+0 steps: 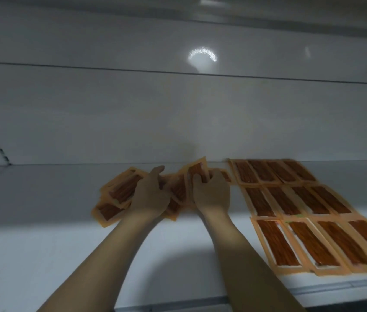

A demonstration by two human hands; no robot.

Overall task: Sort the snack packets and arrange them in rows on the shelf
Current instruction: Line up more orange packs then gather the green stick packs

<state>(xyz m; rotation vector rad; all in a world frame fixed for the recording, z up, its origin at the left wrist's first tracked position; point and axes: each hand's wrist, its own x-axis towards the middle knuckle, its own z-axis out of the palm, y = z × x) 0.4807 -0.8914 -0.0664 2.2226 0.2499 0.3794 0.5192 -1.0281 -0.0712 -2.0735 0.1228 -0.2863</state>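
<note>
reaching in over the near edge of the white shelf (42, 233) on two bare forearms. to the right, already laid flat: arranged rows (310, 199) of orange snack packets, three rows deep, borders touching or slightly overlapping. further in, right grip (211, 192) clamped on a raised packet (197, 171), fingers curled round its lower part, tilting it up off the loose pile (115, 192). left grip (149, 194) lying on top of that pile, fingers hidden behind the back of the hand; cannot tell whether pinching or merely pressing. judged light, thin and floppy, with slick film apt to slide over neighbours. best taken by the flat sealed border, pinched between thumb and fingers, sparing the brown strip-filled centre from creasing. worth lifting singly to avoid dragging several along. beyond, pale back panel (178, 109) carrying a lamp glare.
</note>
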